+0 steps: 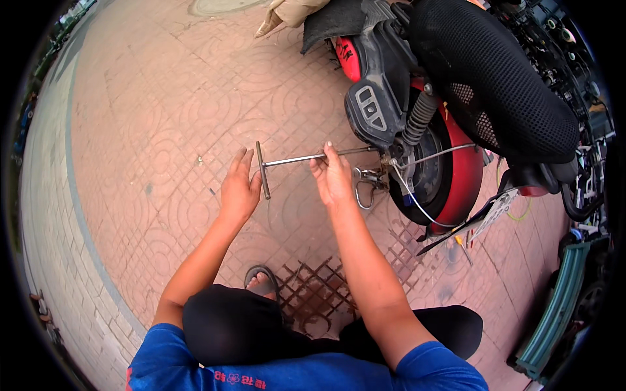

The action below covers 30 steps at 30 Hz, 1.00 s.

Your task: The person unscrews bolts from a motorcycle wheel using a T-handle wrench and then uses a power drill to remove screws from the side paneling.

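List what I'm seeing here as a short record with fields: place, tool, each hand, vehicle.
place: paved ground of patterned reddish bricks
tool: metal T-handle wrench, shaft pointing at the rear wheel hub
left hand: open, palm against the crossbar end
right hand: fingers on the shaft
vehicle: red scooter with a black mesh seat
posture: squatting, sandalled foot below

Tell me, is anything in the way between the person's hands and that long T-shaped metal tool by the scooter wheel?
Nothing visible. The left hand rests against the crossbar of the T-shaped tool, and the right hand touches its shaft. The shaft runs unblocked to the hub of the scooter wheel.
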{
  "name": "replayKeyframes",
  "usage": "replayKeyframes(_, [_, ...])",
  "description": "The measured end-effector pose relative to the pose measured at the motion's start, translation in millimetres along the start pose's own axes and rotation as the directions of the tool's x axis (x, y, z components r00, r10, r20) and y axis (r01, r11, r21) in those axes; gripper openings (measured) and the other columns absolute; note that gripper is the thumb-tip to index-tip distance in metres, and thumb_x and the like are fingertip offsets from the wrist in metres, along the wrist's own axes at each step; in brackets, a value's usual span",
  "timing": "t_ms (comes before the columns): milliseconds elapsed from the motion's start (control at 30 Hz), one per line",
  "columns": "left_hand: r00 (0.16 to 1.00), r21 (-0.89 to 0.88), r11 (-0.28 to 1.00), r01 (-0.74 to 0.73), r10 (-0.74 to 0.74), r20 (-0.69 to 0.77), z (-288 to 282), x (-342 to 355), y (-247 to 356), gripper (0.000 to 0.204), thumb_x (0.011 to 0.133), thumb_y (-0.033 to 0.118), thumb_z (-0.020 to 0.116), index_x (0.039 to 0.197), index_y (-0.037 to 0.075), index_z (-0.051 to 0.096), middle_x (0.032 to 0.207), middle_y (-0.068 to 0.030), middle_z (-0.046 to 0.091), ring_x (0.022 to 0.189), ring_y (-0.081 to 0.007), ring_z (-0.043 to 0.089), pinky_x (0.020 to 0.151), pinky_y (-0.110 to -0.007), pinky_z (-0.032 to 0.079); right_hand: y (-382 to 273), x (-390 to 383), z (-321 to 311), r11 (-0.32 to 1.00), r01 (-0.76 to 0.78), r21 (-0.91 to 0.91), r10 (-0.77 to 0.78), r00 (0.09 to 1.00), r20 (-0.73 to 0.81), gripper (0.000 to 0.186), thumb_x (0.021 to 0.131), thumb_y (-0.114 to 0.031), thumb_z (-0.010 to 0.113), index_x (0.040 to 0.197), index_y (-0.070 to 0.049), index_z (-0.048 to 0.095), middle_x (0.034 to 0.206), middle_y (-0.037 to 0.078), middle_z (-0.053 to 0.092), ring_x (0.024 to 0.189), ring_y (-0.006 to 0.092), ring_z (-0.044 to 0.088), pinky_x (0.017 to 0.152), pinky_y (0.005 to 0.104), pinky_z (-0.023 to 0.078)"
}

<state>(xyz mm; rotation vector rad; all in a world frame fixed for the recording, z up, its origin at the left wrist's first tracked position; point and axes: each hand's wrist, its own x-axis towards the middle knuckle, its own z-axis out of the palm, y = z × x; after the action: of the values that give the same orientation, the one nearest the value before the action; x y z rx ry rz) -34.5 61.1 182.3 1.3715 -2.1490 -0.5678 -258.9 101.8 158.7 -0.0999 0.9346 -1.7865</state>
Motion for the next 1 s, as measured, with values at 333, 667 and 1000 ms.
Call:
replayKeyframes(333, [0.517,-0.441,0.322,0.838,-0.21,0.83,-30.5,35.7,-17.3,0.04,0.105,0.033,0.059,0.103,-0.005,0.069,0.07,-0.0099,0.07,0.063,-0.0195,0.069,0.059,-0.034,0.054,-1.9,2.7,-13.5,0.982,-0.093,0.163,0.071,0.988,0.137,0.017,0.108,-0.013,0.056,0.112,0.003,0.057,0.117,0.019,0.065,0.121,0.0366,0.065,0.097,0.0373,0.062])
replayKeyframes(667, [0.982,-0.006,0.991,-0.137,0.137,0.134,-12.1,-2.9,-9.6,0.076,0.084,0.004,0.072,0.153,0.003,0.04,0.152,-0.0277,0.046,0.141,-0.0425,0.046,0.117,-0.046,0.039,1.8,-1.5,-28.1,0.975,-0.076,0.209,0.068,0.997,0.043,0.016,0.109,-0.006,0.049,0.115,0.009,0.05,0.119,0.023,0.063,0.122,0.0425,0.063,0.103,0.041,0.061])
replayKeyframes(1000, [0.784,-0.661,0.492,0.567,-0.076,0.616,31.2,-25.8,-38.8,0.028,0.108,0.014,0.055,0.131,0.0,0.06,0.118,-0.0133,0.072,0.108,-0.022,0.071,0.09,-0.036,0.058,7.1,-11.7,-32.9,0.997,-0.056,0.053,0.056,0.998,-0.005,0.013,0.11,-0.009,0.048,0.112,0.003,0.052,0.116,0.021,0.064,0.115,0.0382,0.068,0.094,0.0382,0.064])
